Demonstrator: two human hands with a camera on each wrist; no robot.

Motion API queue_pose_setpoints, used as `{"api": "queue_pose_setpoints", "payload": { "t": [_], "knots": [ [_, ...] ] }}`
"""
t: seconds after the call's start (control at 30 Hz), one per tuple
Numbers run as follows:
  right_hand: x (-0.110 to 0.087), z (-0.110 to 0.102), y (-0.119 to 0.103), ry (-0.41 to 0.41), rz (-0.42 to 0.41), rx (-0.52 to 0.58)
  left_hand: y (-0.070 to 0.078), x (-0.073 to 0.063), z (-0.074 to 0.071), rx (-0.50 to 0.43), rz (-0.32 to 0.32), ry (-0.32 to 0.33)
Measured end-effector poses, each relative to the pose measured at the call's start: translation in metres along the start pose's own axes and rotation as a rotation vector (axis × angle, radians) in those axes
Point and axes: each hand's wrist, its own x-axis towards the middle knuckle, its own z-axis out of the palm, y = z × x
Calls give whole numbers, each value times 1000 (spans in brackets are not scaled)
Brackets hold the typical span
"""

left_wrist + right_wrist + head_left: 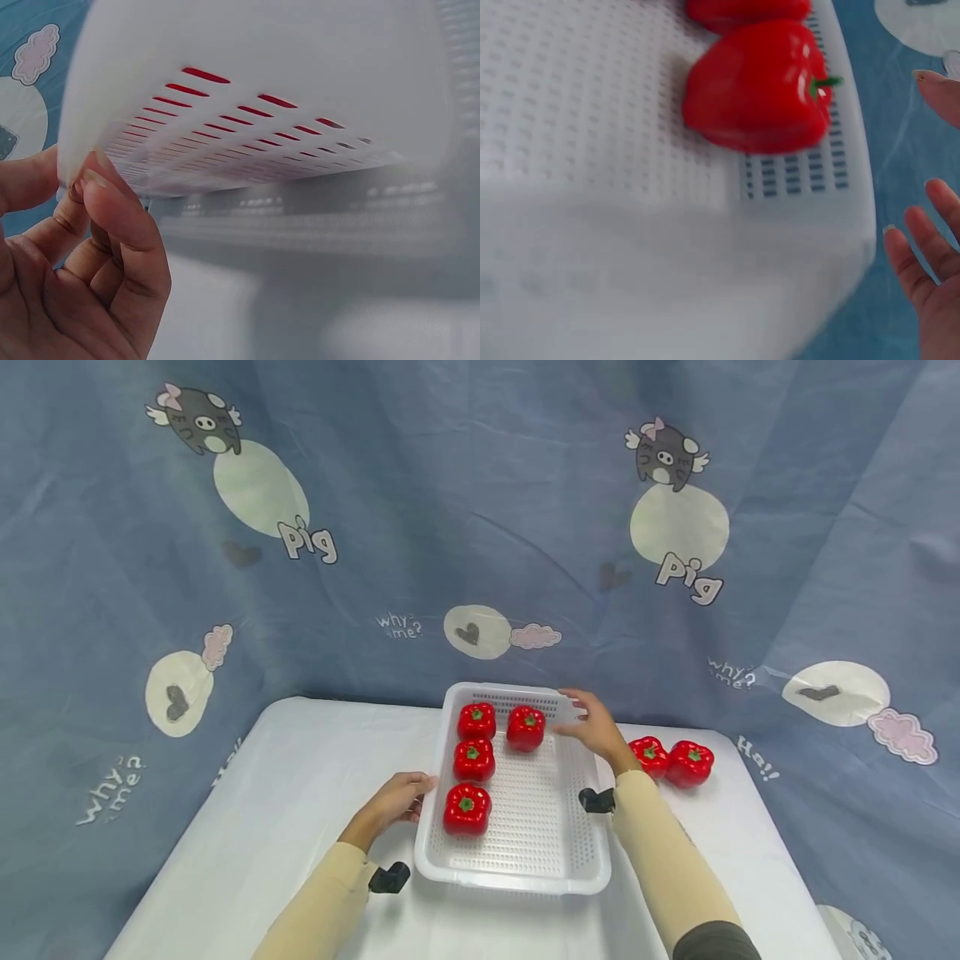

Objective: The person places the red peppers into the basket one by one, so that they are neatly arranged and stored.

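A white plastic basket (517, 883) with a perforated floor and slotted walls holds several red bell peppers (467, 808), most of them in a row along its left side. My left hand (397, 803) pinches the left rim of the basket between thumb and fingers; in the left wrist view, red shows through the slots of the basket wall (300, 45). At the far right corner is my right hand (597, 727), fingers spread and holding nothing. The right wrist view shows that hand apart from the rim, with a red bell pepper (757, 90) in the corner nearby.
Two more red bell peppers (690, 764) lie on the white table (330, 752) right of the basket, one partly behind the right wrist. A blue printed curtain (450, 527) hangs behind the table's far edge.
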Motion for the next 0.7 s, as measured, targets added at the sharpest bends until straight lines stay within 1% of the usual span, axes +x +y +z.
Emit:
{"api": "queue_pose_setpoints", "payload": {
  "t": [0.13, 0.33, 0.43, 0.53, 0.7],
  "knots": [
    [-12, -13, 4, 54, 8, 10, 0, -1, 0, 13, 5, 11],
    [-30, -34, 21, 131, -34, 60, 2, -1, 0, 16, 3, 15],
    [-38, -43, 30, 173, -47, 49, 2, -2, 0, 10, -1, 12],
    [-46, -51, 37, 205, -17, 28, 2, -2, -1, 7, -5, 9],
    [-59, -64, 48, 239, 75, 21, 2, -1, -1, 3, -12, 0]
  ]
}}
